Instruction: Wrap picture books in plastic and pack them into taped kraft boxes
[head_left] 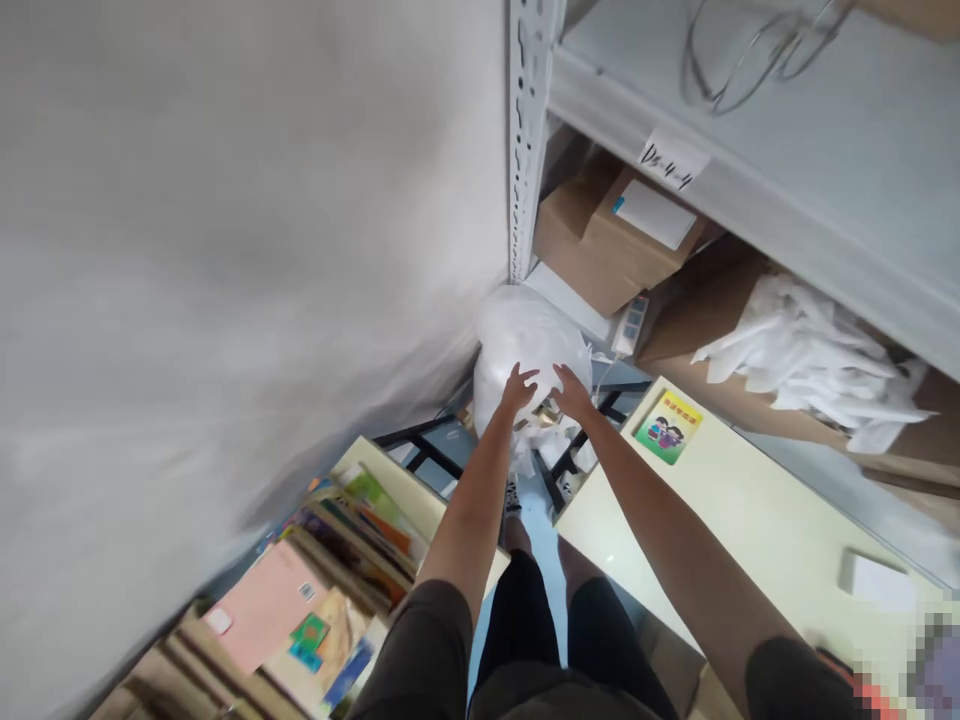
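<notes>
Both arms stretch down toward a large white plastic bag (525, 325) bulging in the corner between the wall and the shelf rack. My left hand (519, 388) is at the bag's near side with fingers apart. To its right, my right hand (571, 394) also has its fingers spread, nothing visible in it. Whether either hand touches the plastic I cannot tell. Between and below the hands, some small yellowish and dark items (547, 412) show at the bag's lower part, too small to name.
A cream table (750, 520) with a colourful children's book (667, 427) stands at right. Books (262, 605) fill the left side. On the metal rack (529, 130) are cardboard boxes (607, 240), white bags (810, 350) and a power strip (631, 325). Black table legs (435, 450) flank the bag.
</notes>
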